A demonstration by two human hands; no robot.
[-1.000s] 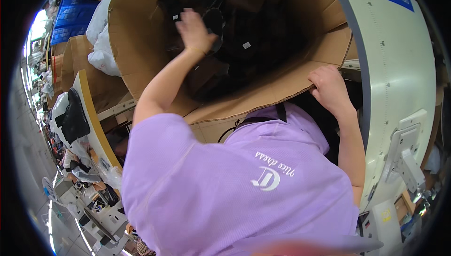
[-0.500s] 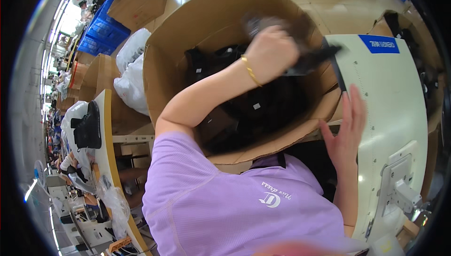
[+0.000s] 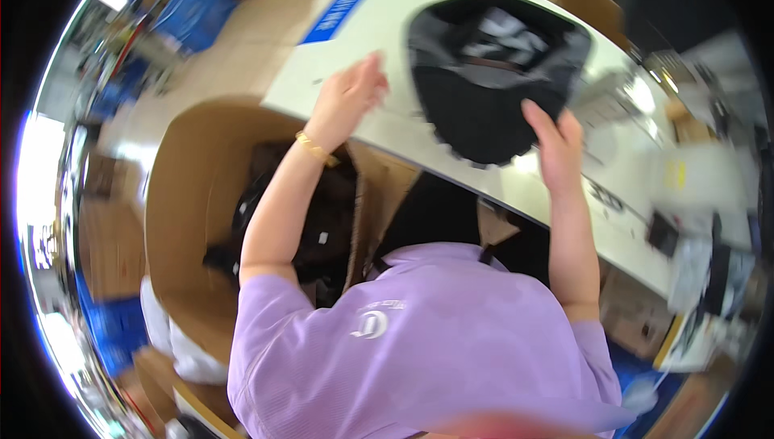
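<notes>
The black piece (image 3: 476, 115) was above the white table (image 3: 395, 4), scalloped edge toward the operator (image 3: 459, 342). The right hand (image 3: 560, 151) pinched its near right edge, thumb on the upper face. The left hand (image 3: 345, 100) was left of the piece, apart; its blurred fingers' spread could not be determined. An open carton (image 3: 192, 161) stood beside the table

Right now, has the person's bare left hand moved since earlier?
Yes: the left hand has moved from over the brown cardboard box to over the smooth white table.
</notes>
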